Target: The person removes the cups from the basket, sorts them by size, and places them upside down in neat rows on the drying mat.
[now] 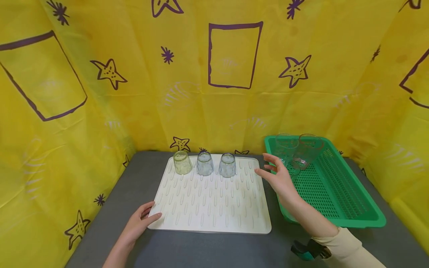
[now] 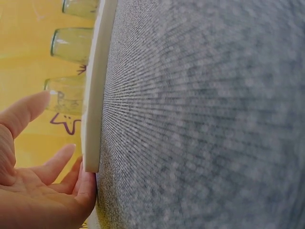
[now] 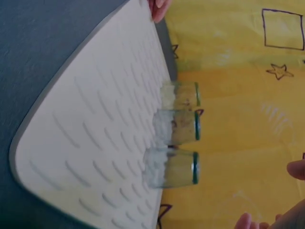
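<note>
My left hand (image 1: 136, 225) is at the left front corner of a white ribbed drying mat (image 1: 211, 204); in the left wrist view its fingertips touch the mat's edge, thumb raised off it. Three small tinted glass tumblers stand in a row along the mat's back edge, narrower ends up: a yellowish-green tumbler (image 1: 182, 163), a middle bluish tumbler (image 1: 205, 164) and a right bluish tumbler (image 1: 227, 166). Holding nothing, my right hand (image 1: 282, 183) hovers between the mat's right edge and a green basket (image 1: 360, 186), fingers loosely bent and thumb apart from them.
Clear glasses, among them a tall glass (image 1: 309, 150), are in the basket's back left part, partly behind my right hand. The dark grey table (image 1: 201, 251) carries mat and basket. Yellow patterned cloth (image 1: 151, 93) walls the back and sides.
</note>
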`<state>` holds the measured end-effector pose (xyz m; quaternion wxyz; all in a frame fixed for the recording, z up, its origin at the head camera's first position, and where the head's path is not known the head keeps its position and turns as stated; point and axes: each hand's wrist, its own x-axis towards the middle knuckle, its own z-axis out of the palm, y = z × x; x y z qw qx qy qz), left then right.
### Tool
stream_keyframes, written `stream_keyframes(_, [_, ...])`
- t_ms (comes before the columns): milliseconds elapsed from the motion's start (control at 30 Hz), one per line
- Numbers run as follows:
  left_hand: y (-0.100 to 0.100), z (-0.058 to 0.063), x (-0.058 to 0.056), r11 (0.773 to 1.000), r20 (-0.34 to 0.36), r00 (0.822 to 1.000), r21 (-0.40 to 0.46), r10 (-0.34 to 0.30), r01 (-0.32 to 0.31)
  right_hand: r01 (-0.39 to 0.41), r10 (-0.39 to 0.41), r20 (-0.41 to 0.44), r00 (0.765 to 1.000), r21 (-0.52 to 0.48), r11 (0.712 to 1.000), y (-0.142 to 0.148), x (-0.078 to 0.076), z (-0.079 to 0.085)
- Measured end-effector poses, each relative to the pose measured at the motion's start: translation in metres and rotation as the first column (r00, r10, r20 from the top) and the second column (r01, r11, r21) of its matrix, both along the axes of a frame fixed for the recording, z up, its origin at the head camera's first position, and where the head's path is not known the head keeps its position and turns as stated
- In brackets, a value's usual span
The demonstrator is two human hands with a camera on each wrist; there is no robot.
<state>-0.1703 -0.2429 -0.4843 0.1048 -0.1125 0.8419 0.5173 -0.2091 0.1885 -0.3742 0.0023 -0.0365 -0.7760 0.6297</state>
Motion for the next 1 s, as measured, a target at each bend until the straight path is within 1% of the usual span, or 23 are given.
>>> stream_keyframes(200, [-0.001,0.001,-0.001,1.000,0.009,1.000,-0.005,-0.003,0.003,-0.008,0.007,0.017,1.000,0.044,0.999,0.023,0.004,0.002])
stream_keyframes(367, [0.000,0.001,-0.001,1.000,0.019,1.000,-0.006,0.000,0.000,-0.033,0.030,0.026,0.999,0.124,0.992,0.042,0.006,0.002])
stream_keyframes(500, [0.000,0.001,-0.001,1.000,0.030,1.000,-0.013,0.004,-0.004,-0.049,0.045,0.026,0.999,0.167,0.985,0.057,0.005,0.003])
stream_keyframes(700, [0.001,0.001,-0.001,1.000,0.028,1.000,-0.013,0.006,-0.005,-0.057,0.051,0.033,0.998,0.226,0.972,0.076,0.002,0.004])
stream_keyframes(833, [0.001,0.001,-0.001,1.000,0.027,1.000,-0.018,0.005,-0.004,-0.060,0.049,0.054,0.997,0.243,0.968,0.087,-0.002,0.004])
stream_keyframes(1000, [0.000,-0.001,-0.001,1.000,0.029,1.000,-0.019,0.004,-0.004,-0.067,0.055,0.053,0.997,0.277,0.959,0.096,-0.006,0.004])
